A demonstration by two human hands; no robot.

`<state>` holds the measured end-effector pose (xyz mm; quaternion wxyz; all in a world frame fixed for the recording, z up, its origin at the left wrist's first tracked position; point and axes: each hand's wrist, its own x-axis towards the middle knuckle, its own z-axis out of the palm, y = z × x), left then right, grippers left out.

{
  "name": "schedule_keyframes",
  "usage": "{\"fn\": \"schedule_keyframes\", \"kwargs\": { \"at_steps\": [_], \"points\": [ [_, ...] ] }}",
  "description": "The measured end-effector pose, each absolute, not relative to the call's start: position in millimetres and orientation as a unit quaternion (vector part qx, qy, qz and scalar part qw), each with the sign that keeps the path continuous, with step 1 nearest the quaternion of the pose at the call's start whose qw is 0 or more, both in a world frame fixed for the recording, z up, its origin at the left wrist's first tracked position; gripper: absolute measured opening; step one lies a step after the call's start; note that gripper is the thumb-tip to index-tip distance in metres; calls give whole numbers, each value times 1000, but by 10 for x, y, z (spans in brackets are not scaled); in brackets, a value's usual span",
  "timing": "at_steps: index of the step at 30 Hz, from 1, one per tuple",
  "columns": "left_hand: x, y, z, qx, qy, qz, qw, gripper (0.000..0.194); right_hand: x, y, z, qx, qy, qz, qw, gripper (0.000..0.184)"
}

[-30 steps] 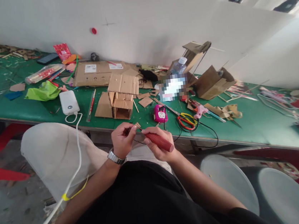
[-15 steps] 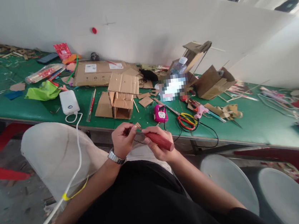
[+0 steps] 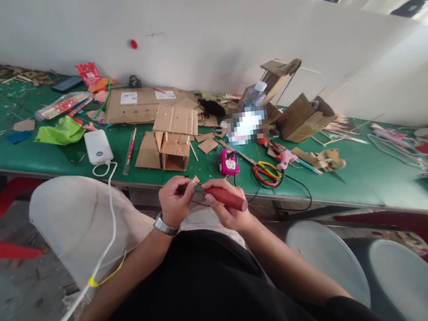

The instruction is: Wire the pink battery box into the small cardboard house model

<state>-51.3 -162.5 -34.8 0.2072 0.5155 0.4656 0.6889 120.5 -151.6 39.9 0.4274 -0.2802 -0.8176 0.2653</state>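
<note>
My right hand [image 3: 227, 206] is closed around a tool with a thick reddish-brown handle [image 3: 226, 199]. The tool's thin tip points left at a small tan piece [image 3: 196, 180], which looks like cardboard or wood. My left hand [image 3: 176, 201], with a metal watch on its wrist, pinches that piece between thumb and fingers. Both hands are close together over my lap, just short of the table edge. Beyond them stands a small cardboard box structure [image 3: 173, 139]. The tool's tip is too small to make out clearly.
On the green table [image 3: 358, 172] lie a magenta socket adapter [image 3: 228, 163], scissors [image 3: 266, 173], a pink glue gun [image 3: 285, 159] and a white power bank [image 3: 98, 148]. Its white cable [image 3: 110, 234] runs across my left leg. Two grey stools [image 3: 328, 266] stand at my right.
The tool and the small piece have shifted very slightly between my fingers. Both hands keep their grip, and the table things lie as before.
</note>
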Motion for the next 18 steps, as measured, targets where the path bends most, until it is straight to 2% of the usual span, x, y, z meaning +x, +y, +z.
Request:
{"fn": "schedule_keyframes", "kwargs": {
  "at_steps": [5, 13, 18],
  "points": [
    [-516, -1631, -324, 504, 451, 695, 245, 17, 1214, -1533, 406, -274, -818, 270, 428, 16],
    [-460, -1594, -365, 382, 358, 721, 455, 25, 1221, -1550, 446, -268, -819, 270, 429, 15],
    [-455, -1585, -382, 360, 353, 721, 476, 24, 1217, -1542, 479, -271, -820, 258, 433, 15]
  ]
}}
